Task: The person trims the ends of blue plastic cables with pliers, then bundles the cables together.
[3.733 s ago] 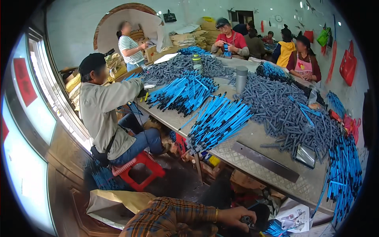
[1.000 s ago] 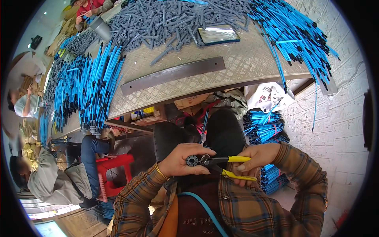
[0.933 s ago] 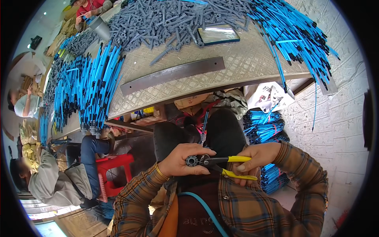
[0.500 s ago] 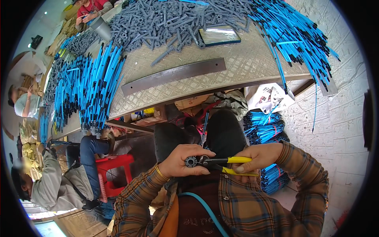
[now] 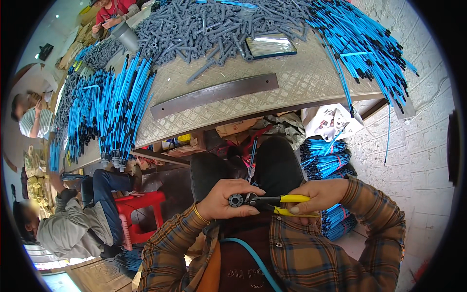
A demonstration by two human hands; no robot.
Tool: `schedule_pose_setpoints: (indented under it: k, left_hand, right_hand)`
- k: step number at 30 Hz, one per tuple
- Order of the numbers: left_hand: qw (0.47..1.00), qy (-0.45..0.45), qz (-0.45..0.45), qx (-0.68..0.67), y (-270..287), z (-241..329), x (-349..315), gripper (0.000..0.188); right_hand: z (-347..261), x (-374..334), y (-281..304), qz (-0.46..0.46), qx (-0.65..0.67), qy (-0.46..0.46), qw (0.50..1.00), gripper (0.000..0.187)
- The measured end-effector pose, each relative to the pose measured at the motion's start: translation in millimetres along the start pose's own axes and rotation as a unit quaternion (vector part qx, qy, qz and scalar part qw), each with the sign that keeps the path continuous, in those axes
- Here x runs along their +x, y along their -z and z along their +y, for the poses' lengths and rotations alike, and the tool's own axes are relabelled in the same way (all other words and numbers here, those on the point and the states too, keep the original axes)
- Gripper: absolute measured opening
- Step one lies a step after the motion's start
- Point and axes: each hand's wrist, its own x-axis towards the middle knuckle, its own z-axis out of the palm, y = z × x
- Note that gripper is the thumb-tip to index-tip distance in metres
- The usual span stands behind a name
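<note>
My left hand (image 5: 225, 198) is closed around a dark grey plastic fitting (image 5: 236, 200), its round, notched end facing up between thumb and fingers. In my right hand (image 5: 318, 193) is a pair of pliers (image 5: 294, 198) with yellow handles, the handles somewhat apart. The black jaws point left and meet the side of the fitting, close to my left fingertips. Just beyond my left hand, a thin blue and black rod (image 5: 252, 159) stands between my knees; its lower end is hidden.
Ahead, a table (image 5: 204, 109) bears a heap of grey plastic fittings (image 5: 209, 29), a flat metal bar (image 5: 214, 94), a small tray (image 5: 271, 45) and blue rods (image 5: 362, 44) at right. Bundled blue rods (image 5: 325, 158) stack beside my right knee. A red stool (image 5: 141, 214) and seated co-workers are left.
My hands, the fitting and the pliers stay nearly in place. At left, the co-worker in grey and the one in stripes have moved their arms.
</note>
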Motion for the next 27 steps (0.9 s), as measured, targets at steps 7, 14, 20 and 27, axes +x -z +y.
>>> schedule_pose_setpoints:
  k: [7,14,20,27]
  left_hand:
    - [1.0,0.013,0.012,-0.021,-2,1,-2,0.033]
    - [0.999,0.014,0.037,-0.016,-3,1,0,0.03]
    - [0.99,0.096,0.072,-0.078,-2,9,1,0.031]
    - [0.983,0.034,0.181,0.016,-6,-4,0,0.052]
  right_hand:
    - [8,6,-9,0.026,-0.031,0.046,0.998,0.038]
    - [-7,2,-20,0.155,-0.205,0.077,0.964,0.04]
    - [-31,-2,-19,0.201,-0.283,0.017,0.937,0.031]
    - [-49,2,-26,0.275,-0.472,-0.022,0.838,0.034]
